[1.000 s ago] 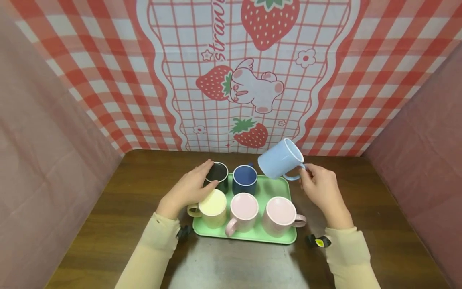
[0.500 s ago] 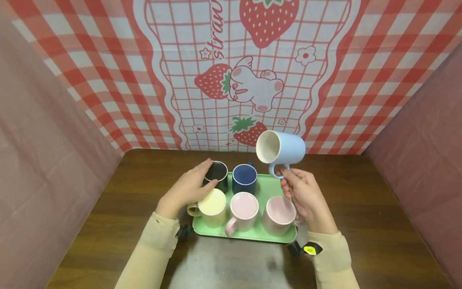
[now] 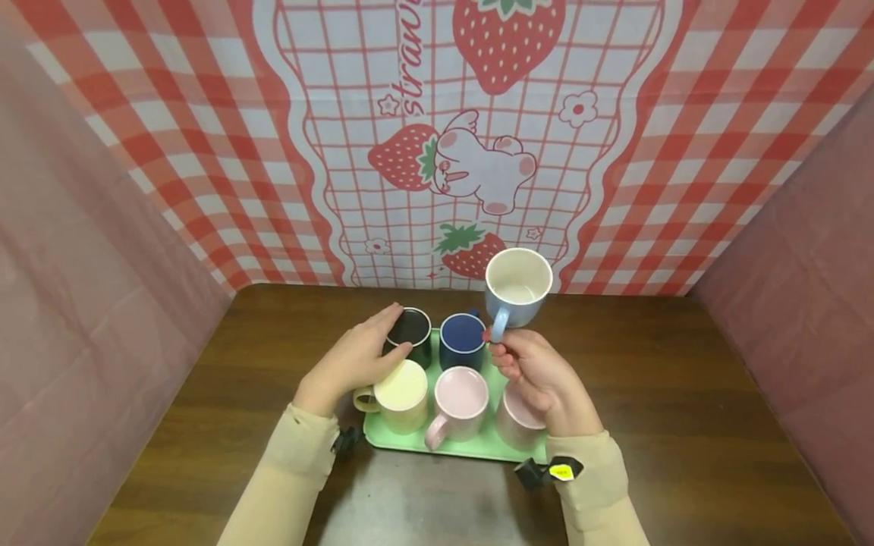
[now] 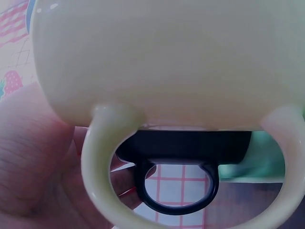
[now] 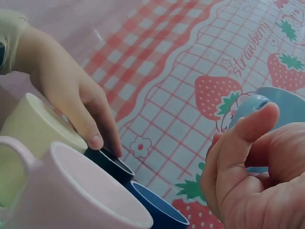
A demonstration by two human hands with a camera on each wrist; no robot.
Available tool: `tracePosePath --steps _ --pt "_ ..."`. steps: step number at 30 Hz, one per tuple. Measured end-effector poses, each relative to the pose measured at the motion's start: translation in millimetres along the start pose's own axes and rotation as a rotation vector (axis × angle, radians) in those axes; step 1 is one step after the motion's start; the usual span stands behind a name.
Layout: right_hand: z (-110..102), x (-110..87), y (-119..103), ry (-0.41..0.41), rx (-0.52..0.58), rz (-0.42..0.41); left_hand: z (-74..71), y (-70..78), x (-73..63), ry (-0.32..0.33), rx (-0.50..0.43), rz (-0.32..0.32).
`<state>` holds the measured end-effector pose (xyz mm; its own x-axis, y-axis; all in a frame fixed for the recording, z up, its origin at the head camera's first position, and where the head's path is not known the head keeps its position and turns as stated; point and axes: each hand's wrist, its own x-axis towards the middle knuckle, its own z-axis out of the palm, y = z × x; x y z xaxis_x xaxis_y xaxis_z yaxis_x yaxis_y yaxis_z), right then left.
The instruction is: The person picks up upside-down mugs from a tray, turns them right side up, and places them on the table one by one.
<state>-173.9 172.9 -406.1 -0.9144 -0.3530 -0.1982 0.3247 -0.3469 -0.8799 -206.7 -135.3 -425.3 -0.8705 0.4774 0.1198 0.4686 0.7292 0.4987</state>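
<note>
Light blue mug, change: half a second earlier the light blue mug (image 3: 518, 287) lay sideways in the air with its mouth to the left; by this moment its mouth faced up and its pale inside showed.
Meaning for the work: the turning-over looked nearly complete, though the mug was not yet set down; the mugs on the green tray (image 3: 481, 447) seemed to stand base-up.
Mug's place: it hung in the air, just right of the dark blue mug (image 3: 462, 334) as the head view showed it; its height above the tray could not be told.
Mug's long axis: close to vertical, base downward, perhaps leaning slightly.
Mug's handle: it pointed back toward the person and a little left.
Right hand (image 3: 536, 379): its thumb and fingers pinched that handle, partly hiding the right-hand pink mug (image 3: 519, 418).
Left hand (image 3: 355, 353): it had stayed put, thumb and fingers apparently grasping the black mug (image 3: 413, 327), behind the yellow mug (image 3: 403, 394).
</note>
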Motion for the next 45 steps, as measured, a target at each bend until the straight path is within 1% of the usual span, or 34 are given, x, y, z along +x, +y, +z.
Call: tracePosePath --steps 3,6,11,14,17,20,24,25,27,29,31,34,38,42,45 --pt "3 1.4 4 -0.006 -0.006 -0.014 0.3 0.2 0.1 0.005 -0.006 0.002" --pt "5 2.5 6 0.014 -0.021 -0.019 0.6 -0.2 0.0 0.017 -0.008 0.007" --pt "9 3.0 9 0.083 -0.106 0.0 0.9 -1.0 0.1 0.027 -0.009 0.014" --pt "13 3.7 11 0.082 -0.135 0.017 0.2 0.7 0.5 0.058 -0.008 0.03" --pt "18 4.8 13 0.061 -0.139 0.027 -1.2 7.1 0.9 0.137 0.0 0.061" --pt "22 5.9 15 0.062 -0.128 0.034 -3.3 22.6 0.5 0.248 -0.028 0.098" --pt "26 8.1 17 0.086 -0.126 0.029 -0.1 50.9 0.3 0.409 -0.153 0.157" --pt "27 8.8 18 0.091 -0.134 0.024 2.2 57.6 0.4 0.441 -0.189 0.169" --pt "28 10.2 19 0.101 -0.147 0.016 8.1 68.8 0.8 0.474 -0.262 0.179" --pt "30 11.4 21 0.108 -0.159 0.01 14.4 77.1 1.3 0.48 -0.317 0.167" --pt "32 12.0 23 0.11 -0.158 0.007 19.9 83.2 2.0 0.469 -0.353 0.143" --pt "35 11.7 25 0.107 -0.145 0.0 26.7 88.2 3.3 0.466 -0.365 0.104" --pt "38 11.6 27 0.114 -0.132 -0.01 30.6 93.3 3.4 0.463 -0.384 0.069" --pt "42 12.2 29 0.13 -0.146 -0.005 31.1 97.9 2.7 0.444 -0.417 0.072" --pt "45 12.5 30 0.134 -0.162 0.001 31.1 100.3 2.3 0.446 -0.417 0.077"
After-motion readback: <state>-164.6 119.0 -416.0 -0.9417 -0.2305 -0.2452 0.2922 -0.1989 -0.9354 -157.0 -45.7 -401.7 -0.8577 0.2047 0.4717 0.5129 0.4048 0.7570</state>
